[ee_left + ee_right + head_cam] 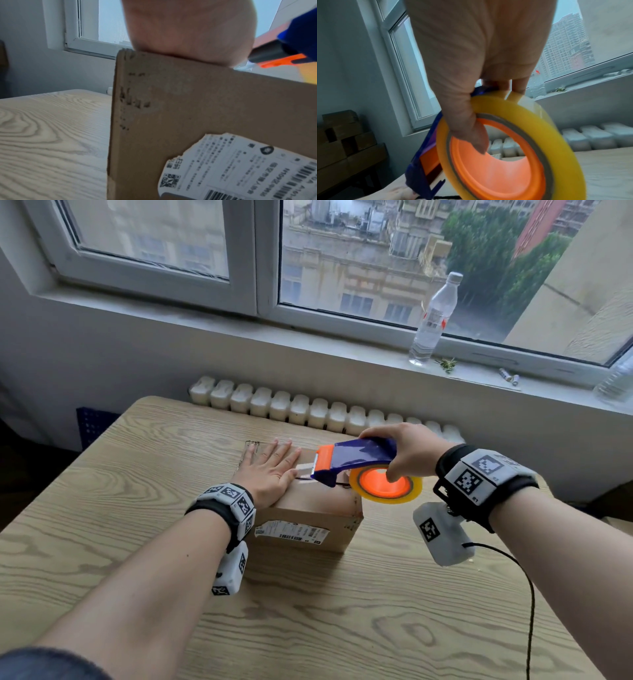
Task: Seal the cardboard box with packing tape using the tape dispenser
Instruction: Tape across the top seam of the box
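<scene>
I am pressing my left hand (270,470) flat on the top of the cardboard box (308,508), fingers straight and spread a little, holding nothing. The box is sitting under that palm on the wooden table (120,542), and its near side, below my left wrist, is carrying a torn white shipping label (291,533). In the left wrist view the heel of the hand (188,33) is bearing down on the box's (197,108) upper edge, with the label (240,169) lower down.

My right hand (409,451) is curling round the blue-and-orange tape dispenser (356,462), the thumb hooking into the orange core of the yellow tape roll (387,486). The dispenser's orange blade end is sitting just beside my left fingertips, over the top of the box, and a short strip of clear tape is lying on the box between them. In the right wrist view my thumb (471,128) is reaching inside the roll (513,148), and the roll is hanging below the hand.

Beyond both hands, a clear plastic bottle (433,320) is standing on the windowsill (239,332).
</scene>
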A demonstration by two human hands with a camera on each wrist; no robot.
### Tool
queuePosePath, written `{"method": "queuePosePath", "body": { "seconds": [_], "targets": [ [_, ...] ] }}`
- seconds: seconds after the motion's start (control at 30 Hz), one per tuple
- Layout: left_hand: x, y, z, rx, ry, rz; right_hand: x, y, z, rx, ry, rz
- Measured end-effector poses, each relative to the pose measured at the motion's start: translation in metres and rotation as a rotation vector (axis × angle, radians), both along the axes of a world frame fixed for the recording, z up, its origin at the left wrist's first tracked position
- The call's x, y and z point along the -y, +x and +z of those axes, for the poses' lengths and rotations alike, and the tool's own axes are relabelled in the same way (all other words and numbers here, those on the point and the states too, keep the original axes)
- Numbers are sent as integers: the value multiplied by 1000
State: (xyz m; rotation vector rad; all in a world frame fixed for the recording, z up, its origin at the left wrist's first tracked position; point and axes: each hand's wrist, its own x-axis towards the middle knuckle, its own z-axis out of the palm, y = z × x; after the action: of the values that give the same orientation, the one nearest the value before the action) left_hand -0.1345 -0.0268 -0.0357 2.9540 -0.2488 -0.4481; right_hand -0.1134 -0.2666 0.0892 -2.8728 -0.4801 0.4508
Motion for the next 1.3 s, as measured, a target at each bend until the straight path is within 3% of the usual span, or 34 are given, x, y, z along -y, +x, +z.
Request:
{"method": "queuePosePath", "body": {
  "seconds": [0.17, 0.47, 0.67, 1.17, 1.3],
  "targets": [
    [1, 0, 1, -18, 30, -2, 30, -3, -2, 6, -53, -48],
    [3, 1, 3, -18, 46, 1, 24, 1, -17, 19, -141, 1],
    [14, 9, 2, -35, 21, 47, 26, 2, -25, 12, -106, -42],
    [57, 24, 11, -110, -74, -143, 31, 5, -30, -11, -60, -76],
    [67, 22, 4, -60, -101, -100, 31, 5, -29, -16, -30, -84]
  ]
}}
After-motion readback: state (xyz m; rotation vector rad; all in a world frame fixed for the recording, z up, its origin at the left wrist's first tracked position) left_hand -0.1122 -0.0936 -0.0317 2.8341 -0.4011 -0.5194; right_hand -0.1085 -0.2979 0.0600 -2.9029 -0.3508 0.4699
